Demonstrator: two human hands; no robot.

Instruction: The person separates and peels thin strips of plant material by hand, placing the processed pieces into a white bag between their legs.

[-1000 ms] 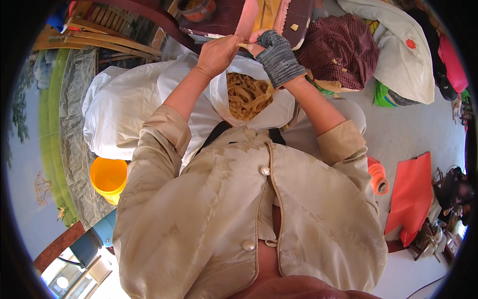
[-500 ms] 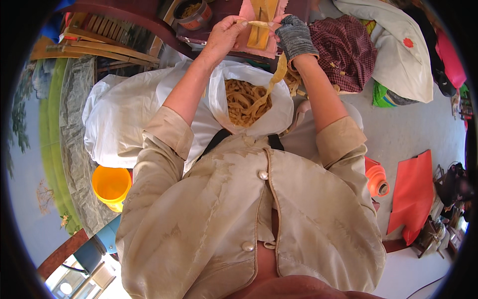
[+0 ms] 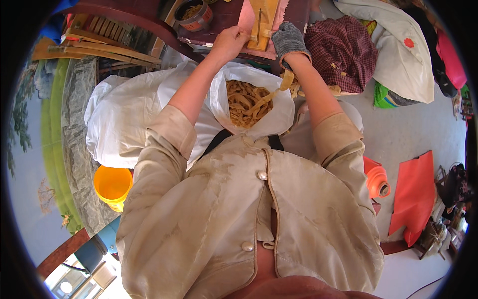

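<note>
Since the earlier frame, the left hand [image 3: 230, 44] and gloved right hand [image 3: 290, 41] have been lowered, and the pale strip [image 3: 269, 33] between them has been brought across the near end of the wooden block [image 3: 266, 22] on the tabletop [image 3: 296, 14]. One end of the strip is pinched in the bare left fingers; the right fingers appear closed on it, though partly hidden. If the thin dark bar [image 3: 259, 24] is sharp, bare fingertips could be nicked should the strip slip. A tail is hung toward the white bag [image 3: 283, 107] and might be snagged. Printing is carried by the tub [image 3: 195, 16], but is too small to be read.
</note>
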